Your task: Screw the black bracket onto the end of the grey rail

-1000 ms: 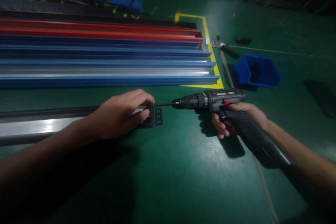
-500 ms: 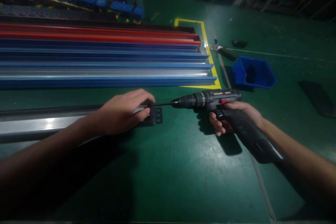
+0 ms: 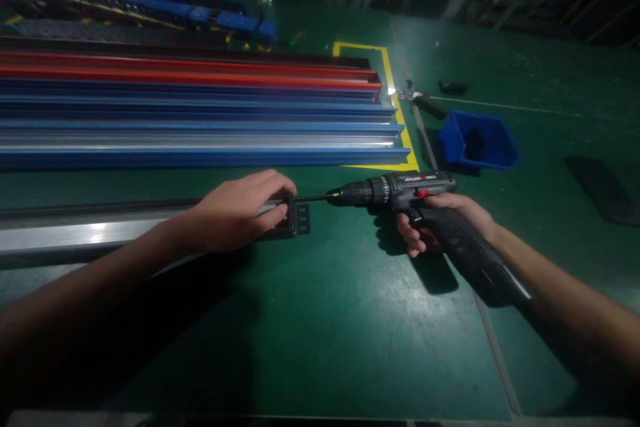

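Observation:
My right hand [image 3: 450, 220] is wrapped round the grip of a black cordless drill [image 3: 400, 188], lying on its side with the chuck pointing left. Its long thin bit [image 3: 317, 198] reaches a black slotted end bracket [image 3: 303, 219] at the end of a silver metal profile [image 3: 85, 235]. Over that end my left hand [image 3: 245, 210] is closed, thumb and fingers gripping the profile beside the bracket. Exactly where the bit meets the bracket is too small to make out.
Long blue profiles [image 3: 200, 159] and red profiles [image 3: 200, 73] lie behind, inside yellow tape [image 3: 407, 140]. A blue bin [image 3: 493, 140] with dark contents stands at right. Near it lie a black-handled tool [image 3: 431, 105] and a dark flat object [image 3: 603, 190]. The surface is green.
The view has shifted slightly. The drill stays lined up with the bracket, its bit against that end, and both hands keep their holds.

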Demonstrator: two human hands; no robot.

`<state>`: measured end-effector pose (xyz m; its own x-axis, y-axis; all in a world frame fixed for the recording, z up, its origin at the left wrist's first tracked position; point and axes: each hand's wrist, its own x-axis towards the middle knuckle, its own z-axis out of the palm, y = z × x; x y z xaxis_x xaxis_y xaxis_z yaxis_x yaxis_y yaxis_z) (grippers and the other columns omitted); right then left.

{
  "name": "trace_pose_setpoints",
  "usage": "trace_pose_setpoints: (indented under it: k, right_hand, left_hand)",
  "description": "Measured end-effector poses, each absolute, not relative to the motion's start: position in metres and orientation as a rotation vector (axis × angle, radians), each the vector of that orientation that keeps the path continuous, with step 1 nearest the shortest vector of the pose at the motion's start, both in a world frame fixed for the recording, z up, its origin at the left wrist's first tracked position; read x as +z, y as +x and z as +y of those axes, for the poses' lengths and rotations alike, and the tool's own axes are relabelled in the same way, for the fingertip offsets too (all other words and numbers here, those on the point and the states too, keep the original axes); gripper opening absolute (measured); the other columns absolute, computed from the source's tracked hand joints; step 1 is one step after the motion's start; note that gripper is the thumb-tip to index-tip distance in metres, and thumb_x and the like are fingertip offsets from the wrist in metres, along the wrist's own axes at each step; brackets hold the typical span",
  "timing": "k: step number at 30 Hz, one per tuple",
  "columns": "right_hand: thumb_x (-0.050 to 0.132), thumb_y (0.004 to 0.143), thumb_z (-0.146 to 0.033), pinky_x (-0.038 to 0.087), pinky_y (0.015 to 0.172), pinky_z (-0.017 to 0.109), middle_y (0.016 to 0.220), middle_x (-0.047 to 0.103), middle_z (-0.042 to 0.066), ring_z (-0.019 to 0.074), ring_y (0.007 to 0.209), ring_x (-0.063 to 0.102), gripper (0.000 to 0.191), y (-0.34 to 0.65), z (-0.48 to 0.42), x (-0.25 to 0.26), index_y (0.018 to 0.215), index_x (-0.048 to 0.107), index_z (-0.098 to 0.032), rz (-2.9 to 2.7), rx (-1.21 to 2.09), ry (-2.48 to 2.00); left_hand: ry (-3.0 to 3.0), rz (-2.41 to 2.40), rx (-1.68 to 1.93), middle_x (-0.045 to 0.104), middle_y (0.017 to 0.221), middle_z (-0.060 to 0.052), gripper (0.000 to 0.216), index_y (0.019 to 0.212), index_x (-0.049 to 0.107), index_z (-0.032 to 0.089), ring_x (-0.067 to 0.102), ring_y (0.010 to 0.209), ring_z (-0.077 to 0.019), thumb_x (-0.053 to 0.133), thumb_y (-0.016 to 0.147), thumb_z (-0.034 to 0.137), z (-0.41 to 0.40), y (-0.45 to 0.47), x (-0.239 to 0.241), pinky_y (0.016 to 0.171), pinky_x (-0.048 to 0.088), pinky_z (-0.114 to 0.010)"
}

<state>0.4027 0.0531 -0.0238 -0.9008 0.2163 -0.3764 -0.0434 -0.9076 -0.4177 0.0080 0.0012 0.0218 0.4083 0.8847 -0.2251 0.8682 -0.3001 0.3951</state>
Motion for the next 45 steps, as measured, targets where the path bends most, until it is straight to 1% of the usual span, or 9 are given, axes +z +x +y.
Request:
trace_pose_setpoints:
  k: [7, 10, 17, 23, 27, 31, 39, 45]
  right_hand:
    - [0.061, 0.094, -0.042, 0.055, 0.097, 0.04, 0.1, 0.071, 0.014, 0.0237, 0.095, 0.072, 0.046, 0.4007, 0.052, -0.0236, 0.118, 0.062, -0.003, -0.595, 2.87, -0.612]
    - [0.061, 0.095, -0.042, 0.055, 0.097, 0.04, 0.101, 0.071, 0.014, 0.023, 0.095, 0.072, 0.046, 0.4005, 0.0522, -0.0242, 0.118, 0.062, -0.003, -0.59, 2.87, -0.608]
    - [0.062, 0.094, -0.043, 0.054, 0.099, 0.039, 0.101, 0.071, 0.014, 0.0233, 0.101, 0.071, 0.047, 0.402, 0.0532, -0.0247, 0.121, 0.062, -0.004, -0.56, 2.88, -0.624]
    - [0.061, 0.095, -0.042, 0.055, 0.098, 0.041, 0.101, 0.07, 0.014, 0.0227, 0.094, 0.072, 0.045, 0.4014, 0.0529, -0.0246, 0.119, 0.062, -0.003, -0.593, 2.869, -0.617]
    - [0.062, 0.094, -0.044, 0.056, 0.096, 0.041, 0.1, 0.071, 0.014, 0.0231, 0.093, 0.072, 0.048, 0.4011, 0.0525, -0.0246, 0.119, 0.062, -0.003, -0.597, 2.857, -0.631]
    - [0.063, 0.093, -0.042, 0.056, 0.095, 0.041, 0.098, 0.07, 0.014, 0.0235, 0.091, 0.072, 0.045, 0.401, 0.0527, -0.0237, 0.118, 0.061, -0.004, -0.594, 2.858, -0.661]
    - [0.061, 0.094, -0.038, 0.054, 0.099, 0.04, 0.1, 0.07, 0.015, 0.0236, 0.099, 0.071, 0.045, 0.4029, 0.0529, -0.0255, 0.121, 0.059, -0.003, -0.563, 2.884, -0.608]
    - [0.062, 0.093, -0.036, 0.054, 0.099, 0.04, 0.102, 0.071, 0.015, 0.023, 0.097, 0.072, 0.043, 0.4024, 0.0521, -0.0243, 0.12, 0.06, -0.003, -0.574, 2.885, -0.579]
  left_hand:
    - [2.19, 1.482, 0.059, 0.063, 0.13, -0.007, 0.037, 0.126, 0.059, 0.024, 0.061, 0.114, -0.0273, 0.045, 0.099, 0.045, 0.0002, 0.0088, 0.024, 0.096, 0.046, -0.041]
    - [2.19, 1.484, 0.059, 0.063, 0.129, -0.007, 0.037, 0.126, 0.059, 0.024, 0.061, 0.114, -0.0273, 0.045, 0.099, 0.045, 0.0001, 0.0087, 0.0245, 0.095, 0.046, -0.041]
    - [2.208, 1.48, 0.069, 0.064, 0.129, -0.008, 0.038, 0.126, 0.06, 0.024, 0.062, 0.111, -0.0267, 0.045, 0.099, 0.046, -0.0001, 0.0073, 0.0229, 0.092, 0.047, -0.039]
    - [2.208, 1.473, 0.078, 0.064, 0.128, -0.008, 0.037, 0.126, 0.06, 0.024, 0.062, 0.112, -0.0269, 0.045, 0.1, 0.046, 0.0006, 0.0072, 0.0227, 0.094, 0.047, -0.041]
    - [2.203, 1.473, 0.061, 0.064, 0.128, -0.008, 0.039, 0.126, 0.06, 0.023, 0.062, 0.111, -0.0267, 0.044, 0.099, 0.046, 0.0003, 0.0082, 0.025, 0.093, 0.047, -0.04]
    - [2.22, 1.473, 0.065, 0.064, 0.128, -0.008, 0.039, 0.126, 0.06, 0.024, 0.062, 0.111, -0.0262, 0.044, 0.099, 0.046, 0.0008, 0.008, 0.0242, 0.093, 0.048, -0.04]
    - [2.198, 1.473, 0.071, 0.064, 0.128, -0.008, 0.036, 0.125, 0.059, 0.024, 0.062, 0.111, -0.0266, 0.046, 0.1, 0.044, 0.0006, 0.007, 0.0235, 0.093, 0.046, -0.041]
    - [2.189, 1.472, 0.066, 0.064, 0.129, -0.008, 0.035, 0.126, 0.059, 0.024, 0.061, 0.112, -0.0271, 0.046, 0.1, 0.044, 0.0001, 0.008, 0.0243, 0.094, 0.046, -0.041]
